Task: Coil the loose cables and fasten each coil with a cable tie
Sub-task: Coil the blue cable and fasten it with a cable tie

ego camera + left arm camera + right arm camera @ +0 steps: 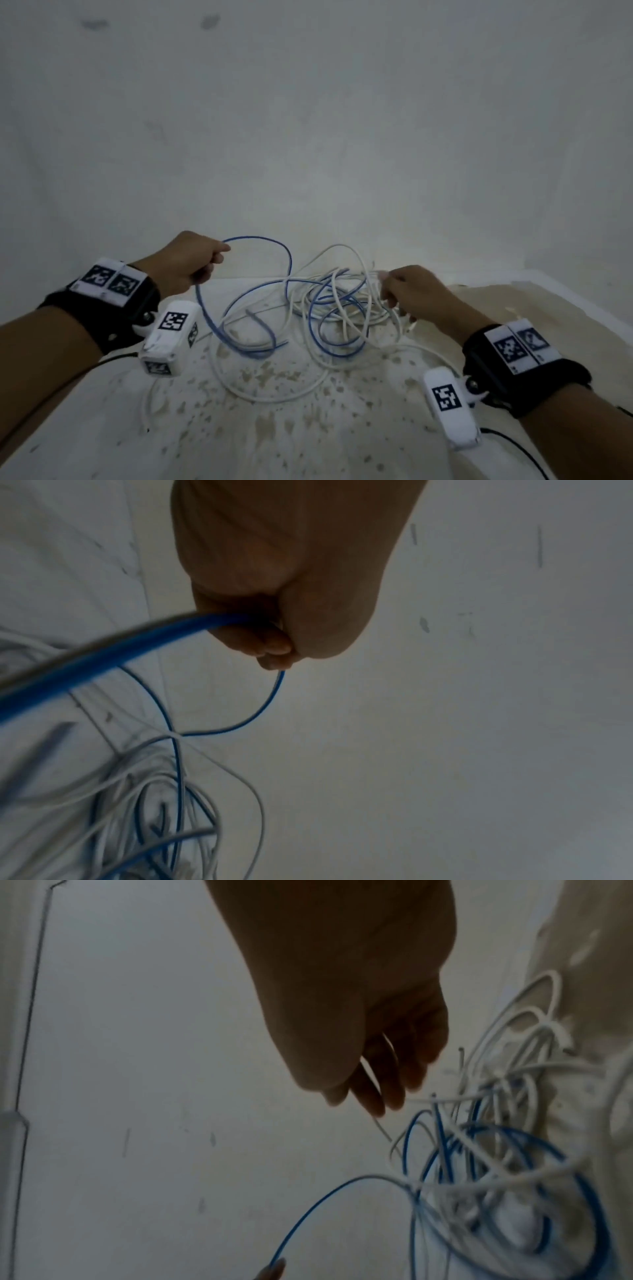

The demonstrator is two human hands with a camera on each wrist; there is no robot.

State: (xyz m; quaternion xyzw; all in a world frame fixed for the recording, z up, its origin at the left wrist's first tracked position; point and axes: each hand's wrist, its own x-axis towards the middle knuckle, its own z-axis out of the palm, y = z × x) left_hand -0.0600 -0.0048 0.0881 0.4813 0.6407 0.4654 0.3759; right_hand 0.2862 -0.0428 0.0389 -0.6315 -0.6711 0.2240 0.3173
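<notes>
A tangle of blue cable (337,308) and white cable (274,390) loops fills the worktop (308,442) between the two sets of fingers. Nearer than the fingers, bare stained worktop lies open; beyond them a plain wall (308,137) closes off the room.

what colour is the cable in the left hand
Blue. The left hand grips the blue cable, clearest in the left wrist view.

The blue cable (255,284) is sheathed in smooth plastic with a slight sheen, and the white cables (346,301) at centre are coated likewise. The table (308,428) in the lower frame is seen as matt, pale, blotched with rough brownish stains. The wall (308,120) above is finished in dull, faintly marked paint. Black cloth-like wrist straps (113,308) carry white plastic housings (169,339).
</notes>
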